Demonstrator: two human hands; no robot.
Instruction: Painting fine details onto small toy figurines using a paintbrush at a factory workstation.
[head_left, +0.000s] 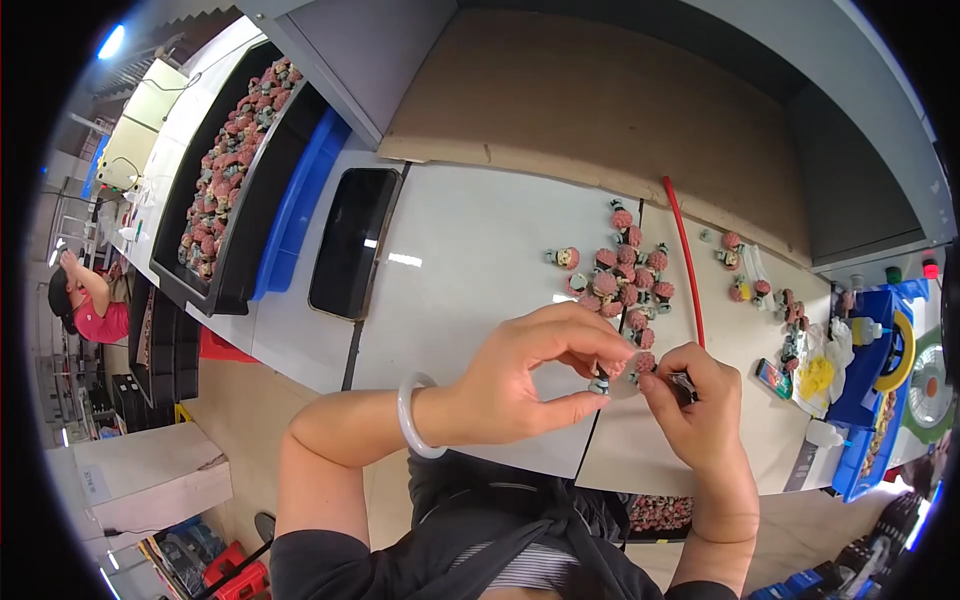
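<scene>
My left hand [500, 385] pinches a small figurine [600, 384] between thumb and fingers above the white table. Its grey-green lower end shows by the thumb tip, and the fingers partly hide the rest. Close beside it, my right hand [705, 415] is closed with thumb and forefinger towards the figurine. A dark, shiny object [683, 388] shows inside the right fingers, too covered to name. Past both hands lies a loose cluster of figurines [628, 270] with pink, bumpy heads and grey-green parts.
A phone [352, 243] lies left, beside a black tray [232, 290] full of figurines. A red stick [685, 260] crosses the table at right. More figurines [792, 310], a yellow-stained tissue [818, 375], a blue bin [865, 350] and a fan [930, 385] are farther right. Another person [95, 305] is far left.
</scene>
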